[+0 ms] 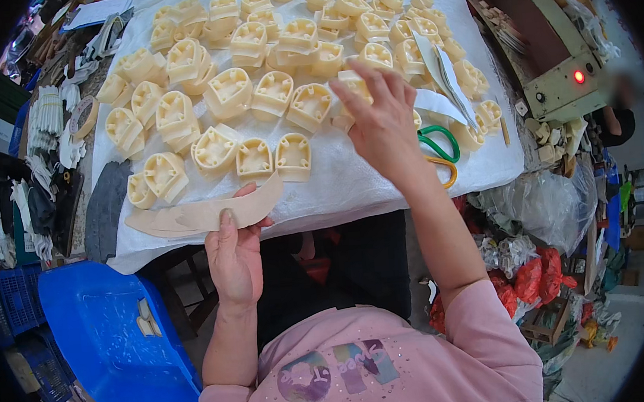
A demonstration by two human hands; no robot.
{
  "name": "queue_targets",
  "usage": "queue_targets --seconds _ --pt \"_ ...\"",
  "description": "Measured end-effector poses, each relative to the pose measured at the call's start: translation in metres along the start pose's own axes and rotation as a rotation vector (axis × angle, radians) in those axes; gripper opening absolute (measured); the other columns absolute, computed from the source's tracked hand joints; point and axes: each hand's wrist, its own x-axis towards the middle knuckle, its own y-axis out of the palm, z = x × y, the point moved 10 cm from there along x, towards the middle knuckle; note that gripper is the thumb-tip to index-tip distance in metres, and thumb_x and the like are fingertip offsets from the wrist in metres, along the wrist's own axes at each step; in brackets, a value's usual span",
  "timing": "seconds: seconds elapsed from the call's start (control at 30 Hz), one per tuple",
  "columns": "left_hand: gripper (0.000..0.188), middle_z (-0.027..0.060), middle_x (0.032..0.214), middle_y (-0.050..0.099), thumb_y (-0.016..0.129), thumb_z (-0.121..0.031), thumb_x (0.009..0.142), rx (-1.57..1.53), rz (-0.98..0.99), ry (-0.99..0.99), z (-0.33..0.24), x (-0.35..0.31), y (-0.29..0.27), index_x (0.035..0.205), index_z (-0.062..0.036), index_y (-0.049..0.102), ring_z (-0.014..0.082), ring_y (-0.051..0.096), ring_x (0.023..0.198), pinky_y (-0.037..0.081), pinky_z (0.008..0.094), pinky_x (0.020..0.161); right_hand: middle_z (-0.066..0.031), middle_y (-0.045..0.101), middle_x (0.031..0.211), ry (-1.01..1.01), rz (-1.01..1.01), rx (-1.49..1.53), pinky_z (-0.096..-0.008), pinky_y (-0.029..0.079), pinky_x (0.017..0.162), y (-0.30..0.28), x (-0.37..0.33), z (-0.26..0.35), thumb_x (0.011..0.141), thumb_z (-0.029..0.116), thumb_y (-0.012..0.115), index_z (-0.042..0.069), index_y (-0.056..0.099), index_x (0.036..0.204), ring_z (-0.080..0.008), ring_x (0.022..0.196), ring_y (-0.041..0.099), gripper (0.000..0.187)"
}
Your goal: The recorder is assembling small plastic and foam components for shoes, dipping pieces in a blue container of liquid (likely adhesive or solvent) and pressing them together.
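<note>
While the left hand (234, 256) pinches a curved tan strip (211, 212) between thumb and fingers at the near table edge, the right hand (380, 122) hovers with fingers spread and empty over cream plastic blocks (255, 94) laid out on a white cloth (351, 184). Green and yellow scissors (438, 148) lie just right of it. A blue bin (107, 335) sits at lower left.

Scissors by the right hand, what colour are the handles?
The scissors have one green handle and one yellow-orange, seen in the head view.
</note>
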Motion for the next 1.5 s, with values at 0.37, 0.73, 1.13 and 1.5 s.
queue_targets --seconds 0.37,0.73,1.13,1.5 --pt "0.041 0.0168 0.122 0.054 0.037 -0.024 0.1 -0.033 0.004 -0.046 0.002 -0.001 0.002 0.121 0.0089 0.05 0.018 0.055 0.09 0.046 0.0322 0.082 -0.0165 0.055 0.117 -0.015 0.165 0.133 -0.0388 0.035 0.096 0.039 0.008 0.003 0.072 0.003 0.057 0.005 0.054 0.115 -0.0291 0.107 0.051 0.043" --pt "0.04 0.0175 0.121 0.054 0.037 -0.022 0.1 -0.059 0.003 -0.067 0.001 -0.007 0.01 0.121 0.0096 0.048 0.0177 0.056 0.091 0.047 0.0327 0.081 -0.0088 0.056 0.115 0.802 -0.037 1.976 -0.0356 0.045 0.087 0.028 -0.06 -0.009 0.089 0.013 0.052 0.002 0.046 0.123 -0.0184 0.103 0.055 0.036" --pt "0.044 0.017 0.118 0.055 0.04 -0.026 0.098 0.02 -0.004 -0.082 0.016 -0.017 0.027 0.127 0.0074 0.042 0.0231 0.055 0.11 0.043 0.0381 0.097 -0.015 0.06 0.108 0.133 -0.093 1.203 -0.0356 0.045 0.084 -0.051 -0.071 0.046 0.073 -0.002 0.067 0.006 0.053 0.119 -0.0227 0.099 0.05 0.048" --pt "0.043 0.0214 0.126 0.051 0.033 -0.022 0.101 -0.061 0.24 -0.056 -0.002 -0.029 0.072 0.127 0.0113 0.042 0.0241 0.053 0.115 0.044 0.0348 0.097 -0.0161 0.059 0.109 -0.083 -0.398 1.052 -0.0401 0.05 0.079 -0.059 -0.083 0.073 0.065 -0.015 0.058 0.007 0.056 0.109 -0.0318 0.093 0.058 0.05"
